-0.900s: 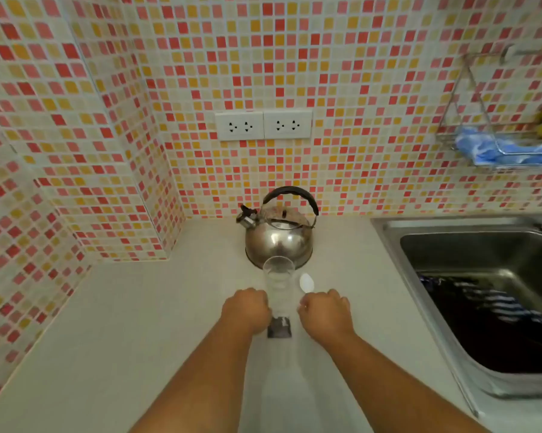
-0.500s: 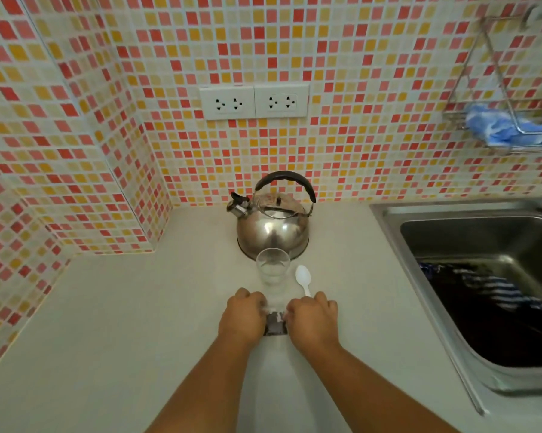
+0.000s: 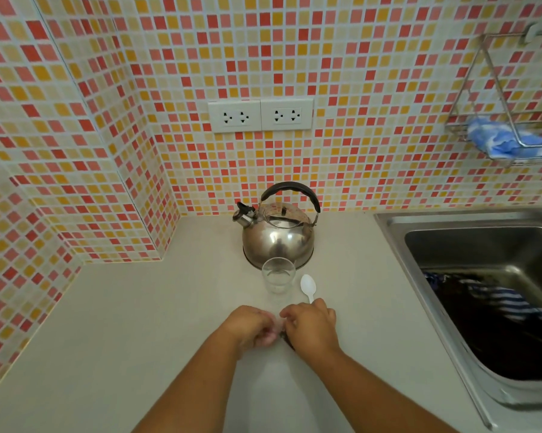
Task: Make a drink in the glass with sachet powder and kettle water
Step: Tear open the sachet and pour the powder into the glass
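Sachet first: I see only a dark sliver of it, wedged between my two hands, low over the surface. My left hand is curled with its fingertips pinched on one side of the packet, and my right hand is clenched on the other side; the two hands touch at the knuckles. I judge this to be the tearing step, though I cannot tell whether the packet is open, and its long axis is hidden by my fingers.

What matters for the coming move is where the glass stands: straight ahead of both hands, on the line between them, near but apart from my fingertips. It is upright, clear, and looks empty of powder. Neither hand is clearly nearer; the right may be marginally so. Tipping the sachet calls for a short reach forward, mouth down over the rim.

The white spoon lies just beyond my right hand, bowl away from me, handle end at my knuckles, just beside the glass. Beyond the glass, right behind it, sits the steel kettle, spout pointing to my left, black handle arched over the lid. Well off to my right is the sink.
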